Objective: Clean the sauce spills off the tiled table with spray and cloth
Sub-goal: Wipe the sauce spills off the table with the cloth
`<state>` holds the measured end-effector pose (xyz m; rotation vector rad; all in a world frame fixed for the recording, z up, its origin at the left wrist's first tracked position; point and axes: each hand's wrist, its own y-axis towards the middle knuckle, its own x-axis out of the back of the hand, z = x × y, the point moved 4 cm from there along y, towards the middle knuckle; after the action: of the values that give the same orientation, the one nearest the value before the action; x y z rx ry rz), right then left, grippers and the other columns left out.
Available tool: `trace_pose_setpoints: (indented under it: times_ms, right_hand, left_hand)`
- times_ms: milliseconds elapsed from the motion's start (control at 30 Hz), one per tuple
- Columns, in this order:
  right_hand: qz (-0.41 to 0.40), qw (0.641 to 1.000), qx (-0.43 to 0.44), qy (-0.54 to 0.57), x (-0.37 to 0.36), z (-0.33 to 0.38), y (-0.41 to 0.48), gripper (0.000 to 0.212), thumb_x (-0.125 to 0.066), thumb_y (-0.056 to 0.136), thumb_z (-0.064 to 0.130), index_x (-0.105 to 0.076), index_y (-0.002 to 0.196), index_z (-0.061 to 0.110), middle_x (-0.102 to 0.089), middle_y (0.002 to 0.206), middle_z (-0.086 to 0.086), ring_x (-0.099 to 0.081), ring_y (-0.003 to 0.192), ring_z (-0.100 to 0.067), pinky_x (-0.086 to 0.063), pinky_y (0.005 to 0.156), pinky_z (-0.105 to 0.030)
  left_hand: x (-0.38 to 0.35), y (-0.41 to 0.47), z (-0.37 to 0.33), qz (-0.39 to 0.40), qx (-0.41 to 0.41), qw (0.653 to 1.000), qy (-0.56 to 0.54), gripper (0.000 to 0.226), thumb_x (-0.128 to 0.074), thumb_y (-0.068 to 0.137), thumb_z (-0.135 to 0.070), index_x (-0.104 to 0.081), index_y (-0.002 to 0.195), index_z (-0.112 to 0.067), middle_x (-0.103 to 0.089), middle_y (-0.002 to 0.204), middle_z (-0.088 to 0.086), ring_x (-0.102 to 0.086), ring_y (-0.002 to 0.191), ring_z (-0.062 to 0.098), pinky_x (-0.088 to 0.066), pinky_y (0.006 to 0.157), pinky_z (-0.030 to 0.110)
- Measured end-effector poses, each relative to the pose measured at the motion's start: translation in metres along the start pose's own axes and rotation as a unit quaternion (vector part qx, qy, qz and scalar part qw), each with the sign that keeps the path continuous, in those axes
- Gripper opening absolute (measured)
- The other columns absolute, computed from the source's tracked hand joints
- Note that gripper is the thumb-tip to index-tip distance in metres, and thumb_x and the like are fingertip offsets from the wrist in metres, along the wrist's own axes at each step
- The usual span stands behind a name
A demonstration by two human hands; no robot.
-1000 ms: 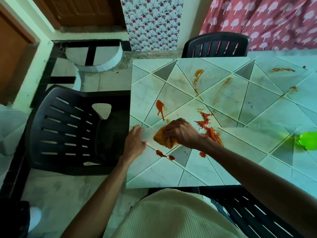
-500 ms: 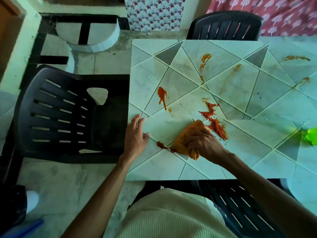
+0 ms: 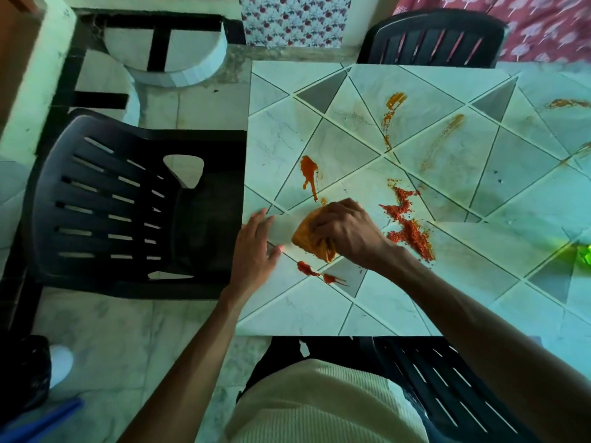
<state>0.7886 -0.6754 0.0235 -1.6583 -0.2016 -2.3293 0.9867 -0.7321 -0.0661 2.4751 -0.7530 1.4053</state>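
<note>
Sauce spills streak the tiled table: a red drip beyond your knuckles, small blobs nearer you. Your right hand curls its fingers round the bunched orange cloth, pressed to the tile; your left hand lies flat, fingers straight, at the table's left edge. You're mid-wipe, I'd say; next, drag the cloth through those near blobs

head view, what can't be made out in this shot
Head view only:
Green translucent object at the right edge: cut off by the frame and blurred, so its shape is unclear.
Bunched orange cloth: largely covered by the right hand gripping it; any sauce beneath is hidden.
Brownish sauce smear at the far right: runs out of frame.
</note>
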Motion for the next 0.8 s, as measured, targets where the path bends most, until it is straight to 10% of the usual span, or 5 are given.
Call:
trace_pose_setpoints:
  times_ms: [367,800]
  right_hand:
    - [0.081,0.994,0.024,-0.073,-0.011,-0.036,-0.095,0.014,-0.061,0.087,0.035,-0.074,0.091,0.033,-0.072,0.11,0.014,-0.061,0.114,-0.02,-0.042,0.104,-0.048]
    - [-0.016,1.0,0.005,-0.022,0.012,-0.007,-0.034,0.019,-0.063,0.086,0.031,-0.078,0.096,0.026,-0.072,0.118,0.006,-0.06,0.12,-0.026,-0.046,0.096,-0.047]
  left_hand:
    - [0.0,-0.003,0.001,-0.001,0.006,0.999,-0.037,0.065,-0.068,0.091,-0.032,-0.039,0.147,-0.016,-0.024,0.16,0.0,-0.024,0.146,0.019,-0.029,0.117,0.047]
    - [0.0,-0.001,0.0,0.014,0.011,1.0,-0.005,0.067,-0.067,0.09,-0.034,-0.038,0.147,-0.017,-0.026,0.159,0.003,-0.026,0.145,0.024,-0.027,0.117,0.042]
